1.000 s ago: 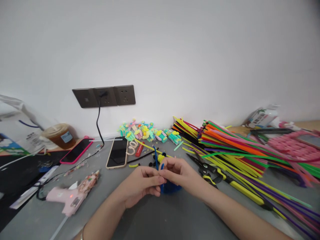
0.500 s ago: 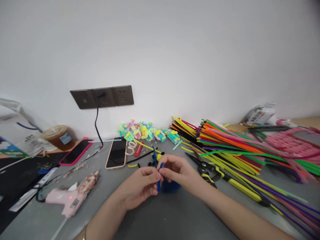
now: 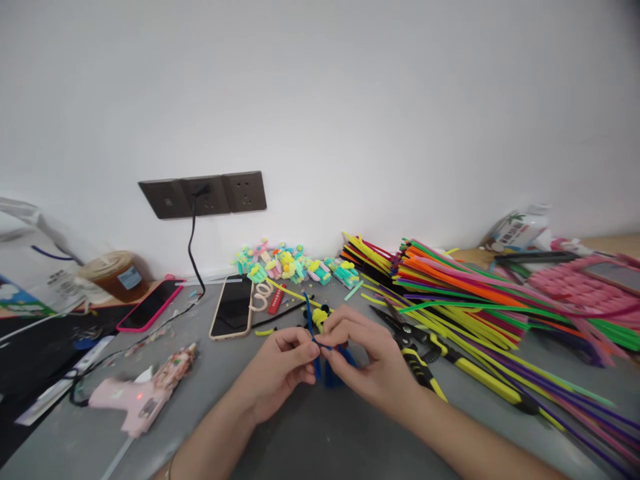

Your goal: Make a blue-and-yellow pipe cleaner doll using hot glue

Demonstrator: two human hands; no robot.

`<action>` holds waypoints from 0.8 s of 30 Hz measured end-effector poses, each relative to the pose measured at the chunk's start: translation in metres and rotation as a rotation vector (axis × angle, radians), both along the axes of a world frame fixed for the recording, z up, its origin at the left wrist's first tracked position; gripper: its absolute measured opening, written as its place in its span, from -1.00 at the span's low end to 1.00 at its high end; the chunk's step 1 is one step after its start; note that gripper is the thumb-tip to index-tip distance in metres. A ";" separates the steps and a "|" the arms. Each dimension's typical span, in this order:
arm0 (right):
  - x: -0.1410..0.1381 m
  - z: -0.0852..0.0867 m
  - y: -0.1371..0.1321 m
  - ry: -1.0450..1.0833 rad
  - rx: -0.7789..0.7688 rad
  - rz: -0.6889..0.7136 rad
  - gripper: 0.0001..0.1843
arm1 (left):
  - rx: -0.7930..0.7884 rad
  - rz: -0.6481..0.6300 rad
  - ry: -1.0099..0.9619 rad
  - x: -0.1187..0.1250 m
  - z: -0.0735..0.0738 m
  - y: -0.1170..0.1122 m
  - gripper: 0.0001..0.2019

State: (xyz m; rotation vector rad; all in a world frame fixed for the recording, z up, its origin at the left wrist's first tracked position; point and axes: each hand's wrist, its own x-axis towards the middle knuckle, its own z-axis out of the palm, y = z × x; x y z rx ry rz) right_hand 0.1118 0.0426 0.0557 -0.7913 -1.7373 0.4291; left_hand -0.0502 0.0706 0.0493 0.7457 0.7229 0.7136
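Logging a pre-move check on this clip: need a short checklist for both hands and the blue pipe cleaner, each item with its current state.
1. Left hand pinches the blue pipe cleaner: ok.
2. Right hand grips the same pipe cleaner, fingertips against the left's: ok.
3. Bend under the fingers: cannot tell, hidden.
4. Yellow-handled cutters lie on the table beside the right wrist: ok.
5. Glue gun lies apart, left of the hands: ok; hot or not, cannot tell.
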 end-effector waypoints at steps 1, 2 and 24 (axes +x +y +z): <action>0.000 0.000 0.000 -0.013 0.021 0.000 -0.86 | 0.000 0.012 -0.011 0.000 0.000 -0.001 -0.58; 0.000 0.000 -0.001 -0.027 0.044 -0.001 -0.86 | 0.000 0.025 -0.024 0.001 0.000 -0.002 -0.58; 0.004 -0.005 0.001 -0.252 0.251 -0.097 -0.70 | -0.023 0.271 -0.124 0.006 0.005 -0.005 -0.65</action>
